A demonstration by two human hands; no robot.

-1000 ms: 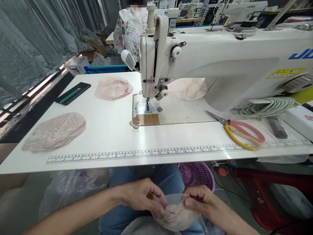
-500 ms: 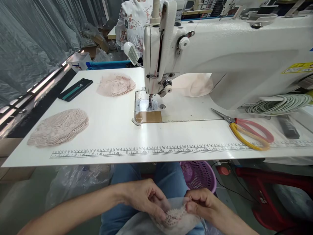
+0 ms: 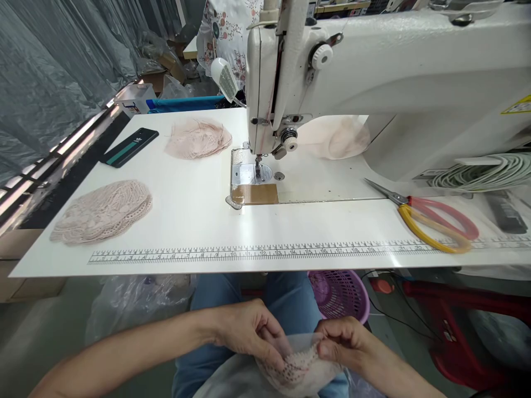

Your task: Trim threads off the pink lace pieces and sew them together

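Note:
Over my lap, below the table's front edge, both hands hold a pale pink lace piece [image 3: 296,367] with sheer fabric along it. My left hand [image 3: 259,337] pinches its left side, thumb on the lace. The fingers of my right hand [image 3: 342,342] are closed on the upper right edge. Part of the fabric spreads down over my knees and out of the frame. Above on the table stands a white sewing machine [image 3: 265,88], its needle area away from both hands.
On the white table [image 3: 186,221] lie stacked lace pieces [image 3: 103,213], pink sheer pieces [image 3: 199,138], a dark phone-like object [image 3: 130,146] and scissors [image 3: 431,221]. A printed ruler [image 3: 249,253] runs along the front edge. A purple basket [image 3: 342,293] stands below. Another person's patterned garment [image 3: 228,33] shows behind.
The view has shifted slightly, so the table and machine appear a little higher and further right. Both hands keep their hold on the lace piece, almost unmoved.

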